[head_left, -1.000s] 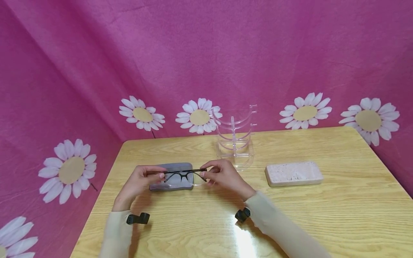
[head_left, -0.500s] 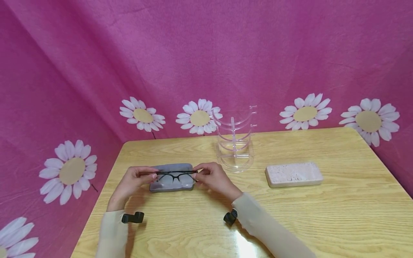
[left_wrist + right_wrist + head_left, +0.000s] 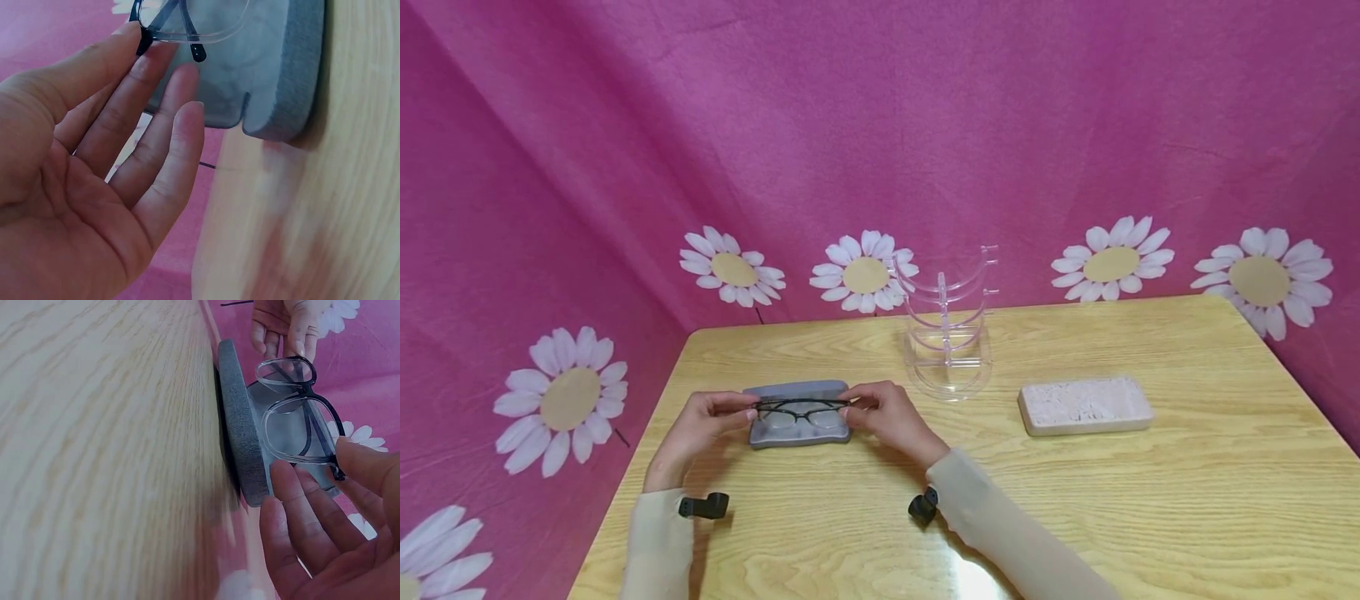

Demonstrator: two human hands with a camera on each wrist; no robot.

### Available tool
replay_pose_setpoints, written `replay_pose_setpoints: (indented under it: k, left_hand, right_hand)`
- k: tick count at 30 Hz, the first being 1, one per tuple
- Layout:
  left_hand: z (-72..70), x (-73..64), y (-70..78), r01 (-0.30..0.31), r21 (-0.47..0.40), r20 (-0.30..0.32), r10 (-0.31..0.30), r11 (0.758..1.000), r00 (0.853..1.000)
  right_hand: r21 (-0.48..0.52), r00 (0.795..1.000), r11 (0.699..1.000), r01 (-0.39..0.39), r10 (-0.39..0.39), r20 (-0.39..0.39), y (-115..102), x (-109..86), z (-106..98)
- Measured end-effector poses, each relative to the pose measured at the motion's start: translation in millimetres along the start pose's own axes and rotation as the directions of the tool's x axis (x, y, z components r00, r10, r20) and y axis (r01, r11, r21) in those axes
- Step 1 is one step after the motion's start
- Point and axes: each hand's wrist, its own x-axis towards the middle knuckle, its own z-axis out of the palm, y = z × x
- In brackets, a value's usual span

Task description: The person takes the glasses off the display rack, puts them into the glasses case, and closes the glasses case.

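A pair of eyeglasses [image 3: 801, 414] with a dark upper frame and clear lower rims is over the open grey glasses case [image 3: 801, 440], its temples folded. My left hand [image 3: 703, 429] pinches one end of the frame between thumb and fingers. At the other end my right hand [image 3: 891, 421] pinches the frame the same way. In the right wrist view the eyeglasses [image 3: 303, 394] overlap the case's hollow, and the case's grey side wall [image 3: 240, 425] stands beside them. The left wrist view shows a temple tip [image 3: 198, 53] over the case's smooth inside.
A clear tiered display stand [image 3: 946, 333] stands at the back of the wooden table [image 3: 1075, 517]. To the right lies a pale, speckled glasses case [image 3: 1084, 406], closed. Behind the table hangs a pink cloth [image 3: 925, 125] with white daisies.
Both hands have moved left with the eyeglasses and slightly down, bringing them from the case's right side to over its middle. The stand and pale case stay in place.
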Motion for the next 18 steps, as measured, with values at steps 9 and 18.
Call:
replay_pose_setpoints:
  k: [9, 18]
  left_hand:
    - [-0.8, 4.0, -14.6, -0.005, -0.013, 0.034, 0.006, 1.0, 0.999]
    - [4.9, 8.3, -22.2, 0.083, -0.019, 0.018, -0.083, 0.996, 0.996]
  right_hand:
    - [-0.012, 0.999, 1.0, -0.027, 0.027, 0.017, 5, 3.6, 6]
    - [0.014, 0.992, 0.995, -0.095, 0.093, 0.09, 8, 3.0, 4]
